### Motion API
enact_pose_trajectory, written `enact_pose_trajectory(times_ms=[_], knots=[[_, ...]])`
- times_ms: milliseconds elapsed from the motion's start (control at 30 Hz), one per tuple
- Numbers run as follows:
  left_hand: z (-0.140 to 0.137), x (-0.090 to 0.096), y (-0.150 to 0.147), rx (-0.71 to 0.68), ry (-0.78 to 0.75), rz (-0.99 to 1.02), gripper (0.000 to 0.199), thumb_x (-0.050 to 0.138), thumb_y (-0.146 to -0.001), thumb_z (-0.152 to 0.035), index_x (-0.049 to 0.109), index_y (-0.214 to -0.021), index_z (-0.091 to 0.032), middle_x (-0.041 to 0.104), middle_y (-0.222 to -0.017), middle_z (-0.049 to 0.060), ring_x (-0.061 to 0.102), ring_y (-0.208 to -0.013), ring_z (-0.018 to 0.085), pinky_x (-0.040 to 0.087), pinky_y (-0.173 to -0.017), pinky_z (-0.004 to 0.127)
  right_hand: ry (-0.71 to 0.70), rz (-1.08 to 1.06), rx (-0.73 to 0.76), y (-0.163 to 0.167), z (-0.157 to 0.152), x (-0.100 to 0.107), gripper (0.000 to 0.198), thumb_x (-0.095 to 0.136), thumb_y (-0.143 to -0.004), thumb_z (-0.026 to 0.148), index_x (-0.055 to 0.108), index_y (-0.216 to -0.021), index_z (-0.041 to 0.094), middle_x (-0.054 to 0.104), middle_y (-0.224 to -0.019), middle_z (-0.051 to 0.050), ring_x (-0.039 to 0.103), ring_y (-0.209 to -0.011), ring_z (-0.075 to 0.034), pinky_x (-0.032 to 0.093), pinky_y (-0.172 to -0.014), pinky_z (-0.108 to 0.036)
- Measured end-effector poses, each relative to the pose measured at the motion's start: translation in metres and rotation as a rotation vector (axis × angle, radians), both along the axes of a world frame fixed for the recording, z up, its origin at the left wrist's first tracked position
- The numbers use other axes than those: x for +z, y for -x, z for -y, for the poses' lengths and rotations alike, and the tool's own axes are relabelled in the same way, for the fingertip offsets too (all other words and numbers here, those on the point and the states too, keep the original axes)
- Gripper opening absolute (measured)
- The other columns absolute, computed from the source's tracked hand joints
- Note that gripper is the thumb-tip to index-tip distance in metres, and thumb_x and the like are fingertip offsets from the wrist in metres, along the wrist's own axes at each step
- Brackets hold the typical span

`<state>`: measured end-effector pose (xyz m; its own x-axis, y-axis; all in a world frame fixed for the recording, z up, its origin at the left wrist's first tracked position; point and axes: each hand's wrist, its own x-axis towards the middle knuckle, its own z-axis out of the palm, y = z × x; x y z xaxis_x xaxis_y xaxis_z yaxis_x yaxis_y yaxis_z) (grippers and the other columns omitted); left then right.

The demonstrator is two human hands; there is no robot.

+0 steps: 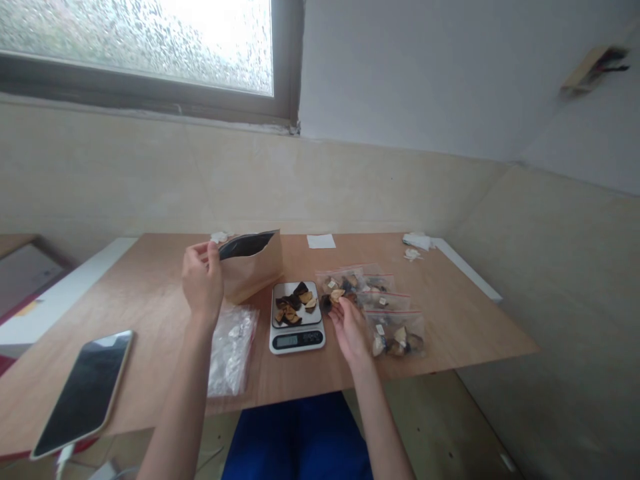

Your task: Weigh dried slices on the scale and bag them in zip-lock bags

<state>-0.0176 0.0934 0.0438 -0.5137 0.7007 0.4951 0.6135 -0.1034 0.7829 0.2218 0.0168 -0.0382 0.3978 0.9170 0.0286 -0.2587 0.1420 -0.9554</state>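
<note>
My left hand [203, 280] grips the rim of a brown paper pouch [255, 270], whose dark-lined mouth gapes open. Between the fingers of my right hand [350, 327] are dried slices [337, 295], pale with dark edges; their exact kind is unclear. Just left of that hand sits a small white digital scale [297, 340], its display too blurred to read. More dried slices [295, 303], brown and yellowish, lie on the scale's plate. Several clear zip bags [395, 333] with similar slices and small white packets lie right of and behind my right hand.
A stack of clear plastic bags [233, 353] lies left of the scale. A phone [85, 390] with a charging cable rests at the table's left. White paper [321, 241] lies at the back, with crumpled tissue [413, 254] at back right. The wall and window stand behind the table.
</note>
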Motion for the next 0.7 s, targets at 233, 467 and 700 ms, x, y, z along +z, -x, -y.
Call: enact_pose_trajectory(times_ms=[233, 467, 700], knots=[[0.004, -0.002, 0.001, -0.108, -0.08, 0.002, 0.037, 0.04, -0.085, -0.046, 0.054, -0.095, -0.013, 0.059, -0.098, 0.013, 0.061, -0.088, 0.02, 0.051, -0.076, 0.033, 0.217, 0.228, -0.181, -0.043, -0.006, -0.043, 0.032, 0.057, -0.063, 0.047, 0.055, -0.075, 0.017, 0.063, -0.07, -0.005, 0.059, -0.061, -0.019, 0.048, -0.053, -0.03], [-0.002, -0.003, 0.009, -0.11, -0.153, -0.069, 0.036, 0.041, -0.085, -0.043, 0.052, -0.103, -0.014, 0.054, -0.105, 0.012, 0.056, -0.096, 0.021, 0.048, -0.083, 0.037, 0.077, 0.901, -0.303, -0.04, -0.004, -0.022, 0.023, 0.049, -0.077, 0.036, 0.059, -0.083, 0.016, 0.059, -0.076, -0.006, 0.055, -0.066, -0.018, 0.045, -0.065, -0.031], [0.017, -0.001, 0.006, -0.061, -0.238, -0.188, 0.037, 0.046, -0.084, -0.032, 0.041, -0.117, -0.016, 0.042, -0.123, 0.016, 0.036, -0.123, 0.025, 0.028, -0.104, 0.045, -0.071, 1.22, 0.047, 0.0, 0.002, -0.014, 0.013, 0.045, -0.083, 0.019, 0.058, -0.082, 0.018, 0.056, -0.084, -0.005, 0.057, -0.074, -0.017, 0.046, -0.068, -0.028]])
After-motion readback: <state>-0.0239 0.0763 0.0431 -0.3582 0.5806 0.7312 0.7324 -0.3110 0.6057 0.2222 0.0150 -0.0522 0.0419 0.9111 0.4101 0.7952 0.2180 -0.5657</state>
